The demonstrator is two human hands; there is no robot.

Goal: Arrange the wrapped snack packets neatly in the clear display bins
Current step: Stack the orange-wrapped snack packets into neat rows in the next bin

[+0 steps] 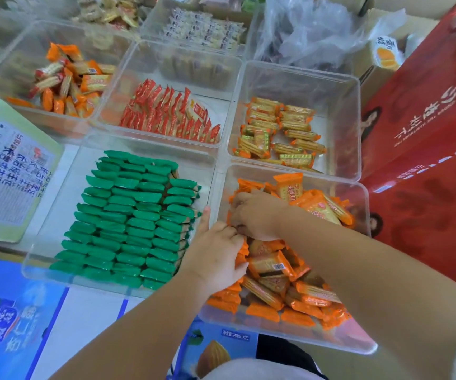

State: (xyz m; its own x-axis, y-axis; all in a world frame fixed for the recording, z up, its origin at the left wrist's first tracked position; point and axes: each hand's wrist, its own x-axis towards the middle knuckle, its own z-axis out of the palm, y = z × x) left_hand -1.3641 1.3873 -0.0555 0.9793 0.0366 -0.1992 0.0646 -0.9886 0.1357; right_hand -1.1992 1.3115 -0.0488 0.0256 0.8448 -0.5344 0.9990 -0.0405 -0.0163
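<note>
A clear bin [364, 204] at the front right holds a loose heap of orange snack packets [273, 266]. Both my hands are inside it at its left side. My left hand [217, 253] curls its fingers round a bunch of orange packets, thumb up against the bin's left wall. My right hand [251, 215] sits just above it, fingers curled into the same packets. To the left, another clear bin [45, 242] holds green packets [133, 215] stacked in tidy rows.
Behind stand bins with red packets [166, 116], gold-and-orange packets [279, 133] and mixed orange packets [67, 80]. A big red carton [427, 149] borders the right side. A green box [10, 171] lies at the left, blue cartons [15, 319] under the front bins.
</note>
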